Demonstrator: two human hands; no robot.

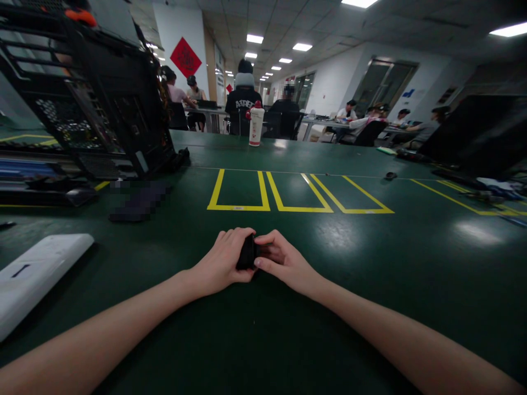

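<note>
A small black cylindrical object [246, 253] is between my two hands, low over the green table [263, 334]. My left hand [227, 255] wraps around it from the left, thumb below and fingers over the top. My right hand [284, 260] has its thumb and fingertips curled at the object's right end, gripping it there. Much of the object is hidden by the fingers, so its exact kind does not show.
Yellow tape outlines [239, 208] mark the table ahead. A white device [41, 269] and a black computer case [119, 104] stand left. Further off are a white bottle [256, 126], a small black round piece [390, 175] and a dark monitor [481, 137]. Several people sit beyond.
</note>
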